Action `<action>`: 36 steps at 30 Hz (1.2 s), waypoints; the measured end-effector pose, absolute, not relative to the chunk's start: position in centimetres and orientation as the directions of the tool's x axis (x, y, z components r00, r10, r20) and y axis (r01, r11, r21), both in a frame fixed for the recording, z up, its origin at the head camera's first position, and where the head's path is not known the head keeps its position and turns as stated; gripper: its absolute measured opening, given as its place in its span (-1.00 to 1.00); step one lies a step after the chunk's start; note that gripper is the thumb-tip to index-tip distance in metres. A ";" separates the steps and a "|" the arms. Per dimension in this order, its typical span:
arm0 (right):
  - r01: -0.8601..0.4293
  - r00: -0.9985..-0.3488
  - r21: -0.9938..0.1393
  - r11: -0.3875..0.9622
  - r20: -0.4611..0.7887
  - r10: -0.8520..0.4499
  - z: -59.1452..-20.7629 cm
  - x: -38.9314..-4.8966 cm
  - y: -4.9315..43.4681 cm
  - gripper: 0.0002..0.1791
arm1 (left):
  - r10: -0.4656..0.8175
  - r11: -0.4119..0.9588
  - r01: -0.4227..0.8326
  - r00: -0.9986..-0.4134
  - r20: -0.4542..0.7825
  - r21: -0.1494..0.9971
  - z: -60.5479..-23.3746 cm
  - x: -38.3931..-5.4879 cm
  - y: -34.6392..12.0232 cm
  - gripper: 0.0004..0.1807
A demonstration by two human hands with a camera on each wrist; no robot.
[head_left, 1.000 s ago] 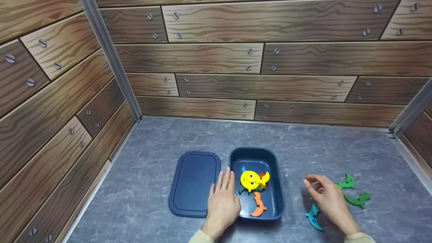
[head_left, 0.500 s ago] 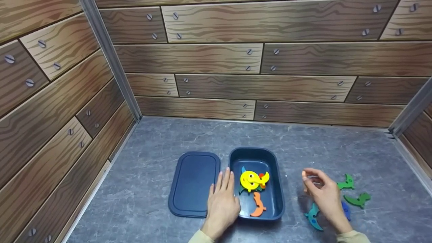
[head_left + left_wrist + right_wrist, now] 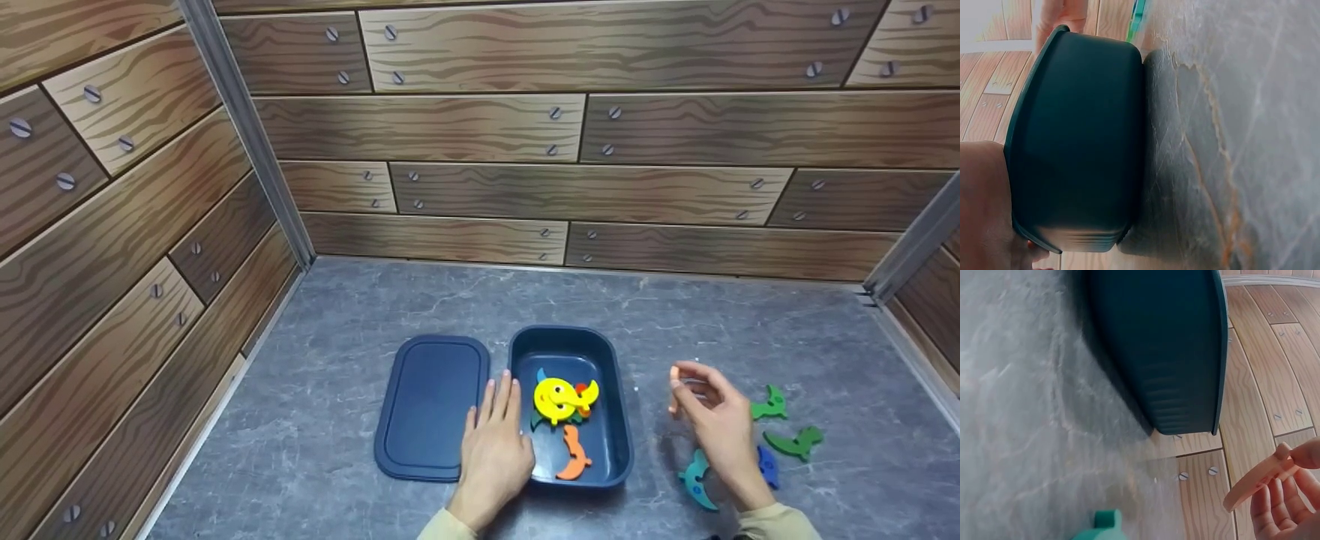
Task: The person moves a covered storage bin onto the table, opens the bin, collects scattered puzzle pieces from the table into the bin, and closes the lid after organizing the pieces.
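Observation:
My left hand (image 3: 495, 450) lies with straight fingers along the left rim of a dark blue plastic box (image 3: 618, 420). In the right wrist view, a pale orange curved toy piece (image 3: 1255, 482) is pinched between the thumb and fingers of my right hand (image 3: 1292, 500). The head view has that right hand raised to the right of the box, with only a bit of the piece showing. Inside the box, a yellow round smiling piece (image 3: 555, 401) lies on other pieces, partly hiding them. An orange curved piece (image 3: 574, 454) lies below it.
The box's flat blue lid (image 3: 431, 409) lies to its left. Around the right forearm are a bright green piece (image 3: 772, 405), a darker green piece (image 3: 799, 444), a blue piece (image 3: 768, 466) and a teal curved piece (image 3: 697, 480). Wood-patterned walls (image 3: 450, 131) enclose the grey tabletop (image 3: 375, 300).
My right hand has lifted up and slightly left with the pale orange piece, uncovering the blue piece by the forearm. The left hand stays on the box.

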State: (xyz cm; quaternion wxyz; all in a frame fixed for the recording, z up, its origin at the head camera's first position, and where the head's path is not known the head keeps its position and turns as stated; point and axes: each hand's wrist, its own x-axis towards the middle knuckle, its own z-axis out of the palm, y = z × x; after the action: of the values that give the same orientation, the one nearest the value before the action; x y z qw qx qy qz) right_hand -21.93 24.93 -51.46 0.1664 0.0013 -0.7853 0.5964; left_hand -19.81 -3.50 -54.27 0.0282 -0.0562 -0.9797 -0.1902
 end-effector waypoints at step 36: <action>-0.547 -0.809 -0.730 0.410 0.586 -0.037 -48.8 -24.6 18.3 -0.69 | 0.106 0.929 0.136 -0.989 0.106 0.343 -54.3 -19.7 -3.5 -0.24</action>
State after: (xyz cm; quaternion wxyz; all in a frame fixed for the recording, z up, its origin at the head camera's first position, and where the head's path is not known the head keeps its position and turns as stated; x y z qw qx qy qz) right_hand -24.62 18.28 -48.83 0.2494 0.1821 -0.8016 0.5119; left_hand -19.69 -3.55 -54.28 0.0430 -0.0617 -0.9813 -0.1774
